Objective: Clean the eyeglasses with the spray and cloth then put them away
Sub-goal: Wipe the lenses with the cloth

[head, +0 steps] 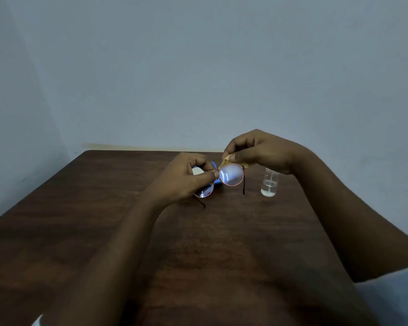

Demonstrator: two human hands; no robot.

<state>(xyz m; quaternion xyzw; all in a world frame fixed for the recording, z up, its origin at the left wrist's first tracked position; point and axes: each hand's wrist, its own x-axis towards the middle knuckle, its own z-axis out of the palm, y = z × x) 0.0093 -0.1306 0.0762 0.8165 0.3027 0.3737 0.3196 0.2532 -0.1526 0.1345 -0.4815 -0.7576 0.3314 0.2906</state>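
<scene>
1. The left hand [184, 177] has its thumb and forefinger curled, pinching the glasses [231, 176] near the bridge.
2. The right hand [262, 151] has its fingers curled too, pinching a tan cloth [225, 162] over the top rim of 1 lens.
3. The glasses are held above the table [104, 231], arms unfolded.
4. A clear bottle [269, 183] stands on the table near them, to the right.
5. A blue case [214, 165] shows behind the left hand.

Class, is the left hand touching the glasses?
Touching: the head view shows the left hand pinching the glasses at the bridge with thumb and fingertip.
</scene>
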